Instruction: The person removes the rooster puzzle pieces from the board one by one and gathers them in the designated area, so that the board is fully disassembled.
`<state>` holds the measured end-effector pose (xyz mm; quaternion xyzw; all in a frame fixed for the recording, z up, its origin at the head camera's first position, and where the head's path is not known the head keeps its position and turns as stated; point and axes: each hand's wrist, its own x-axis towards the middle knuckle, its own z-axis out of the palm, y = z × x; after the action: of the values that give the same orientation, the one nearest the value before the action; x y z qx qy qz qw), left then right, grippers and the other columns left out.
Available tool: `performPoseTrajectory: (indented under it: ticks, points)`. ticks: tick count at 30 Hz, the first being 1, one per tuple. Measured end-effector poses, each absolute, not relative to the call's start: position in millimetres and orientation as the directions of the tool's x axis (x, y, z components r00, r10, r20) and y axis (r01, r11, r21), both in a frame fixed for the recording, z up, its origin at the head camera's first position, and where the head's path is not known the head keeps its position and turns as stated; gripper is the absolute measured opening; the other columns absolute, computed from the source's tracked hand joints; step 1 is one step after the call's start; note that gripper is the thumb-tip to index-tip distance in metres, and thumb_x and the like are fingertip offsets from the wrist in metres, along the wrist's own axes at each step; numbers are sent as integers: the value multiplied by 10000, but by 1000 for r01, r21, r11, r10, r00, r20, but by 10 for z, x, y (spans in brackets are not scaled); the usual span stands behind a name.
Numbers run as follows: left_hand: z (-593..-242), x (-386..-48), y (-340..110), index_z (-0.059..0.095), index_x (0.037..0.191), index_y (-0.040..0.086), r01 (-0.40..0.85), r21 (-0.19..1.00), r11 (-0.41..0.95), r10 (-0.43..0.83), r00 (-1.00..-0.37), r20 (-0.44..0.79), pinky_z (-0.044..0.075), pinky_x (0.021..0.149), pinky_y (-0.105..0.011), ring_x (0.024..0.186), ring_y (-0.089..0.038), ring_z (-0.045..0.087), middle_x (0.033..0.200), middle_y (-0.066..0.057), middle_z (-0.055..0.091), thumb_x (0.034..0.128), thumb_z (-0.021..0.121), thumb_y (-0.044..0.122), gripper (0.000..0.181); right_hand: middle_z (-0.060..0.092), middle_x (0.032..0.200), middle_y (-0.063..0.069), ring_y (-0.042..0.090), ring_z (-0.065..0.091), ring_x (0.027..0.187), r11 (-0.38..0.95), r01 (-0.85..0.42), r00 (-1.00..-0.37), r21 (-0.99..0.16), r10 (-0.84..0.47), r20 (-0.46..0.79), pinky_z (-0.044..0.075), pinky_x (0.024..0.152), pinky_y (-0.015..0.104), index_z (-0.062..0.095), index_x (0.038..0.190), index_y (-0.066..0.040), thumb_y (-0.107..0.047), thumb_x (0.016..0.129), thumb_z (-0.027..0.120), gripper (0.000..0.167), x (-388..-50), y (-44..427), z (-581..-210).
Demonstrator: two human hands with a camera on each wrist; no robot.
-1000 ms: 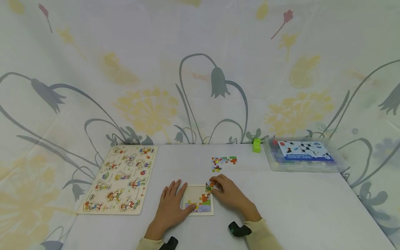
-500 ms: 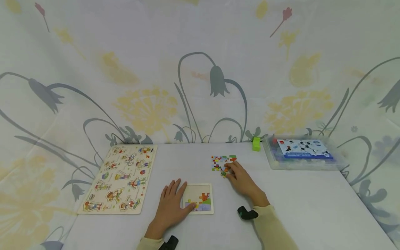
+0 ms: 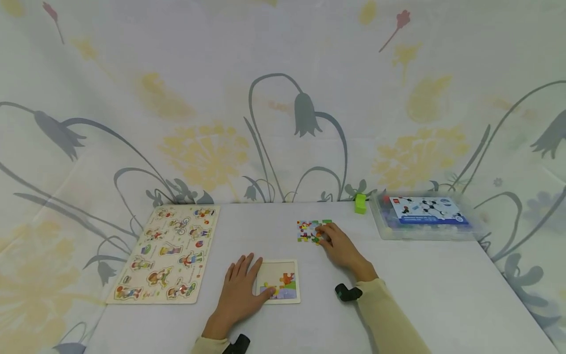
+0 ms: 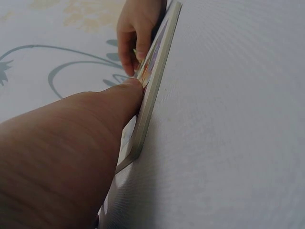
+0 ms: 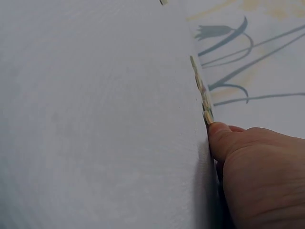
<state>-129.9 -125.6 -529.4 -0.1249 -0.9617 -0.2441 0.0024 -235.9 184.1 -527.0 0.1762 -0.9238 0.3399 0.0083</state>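
A small square puzzle tray (image 3: 297,293) holds several joined pieces (image 3: 283,292) along its bottom and right side. My left hand (image 3: 239,295) lies over the tray's left edge, fingers extended and thumb resting on the pieces. Beyond the tray, my right hand (image 3: 345,250) pinches a puzzle piece (image 3: 316,240) at the lower right of a cluster of pieces (image 3: 305,227) on the table. In the right wrist view the thumb and fingers of the right hand (image 5: 257,162) touch the end of that row; the fingertips partly hide the piece.
A large wooden board with cartoon figures (image 3: 170,250) lies on the left. At the back right stands a clear plastic box (image 3: 420,233) with a printed sheet, and a green block (image 3: 360,203) beside it. A white cloth covers the table (image 3: 442,295).
My right hand has carried a piece from the tray's upper right up to the cluster, now bringing it close against the pieces there. My left hand has stayed on the tray.
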Motion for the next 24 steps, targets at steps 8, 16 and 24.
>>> performPoseTrajectory:
  ticks: [8,16,24]
  points:
    - [-5278,-1288,-1257,468,1536,117,246,487,838,240,-968,77,197,1230,-651,1530,-425,278,1623,-180,372,886,688,586,831,599,1288,139,178,575,930,722,-286,-955,-630,-270,124,505,843,386,612,1349,-51,-119,995,657,363,-2383,1829,-5284]
    - [-5318,-1291,-1257,466,1537,124,245,486,839,236,-968,82,198,1234,-642,1533,-419,274,1628,-172,367,887,685,584,826,616,1250,132,209,631,988,710,-264,-962,-653,-241,127,537,880,407,659,1291,-43,-127,990,665,313,-2380,1812,-5276]
    - [-5304,-1298,-1261,453,1546,127,244,477,844,240,-968,70,191,1238,-637,1538,-414,265,1635,-170,356,893,678,590,832,626,1207,126,194,613,957,722,-253,-966,-644,-226,127,530,851,385,666,1276,-28,-118,988,666,302,-2387,1799,-5278]
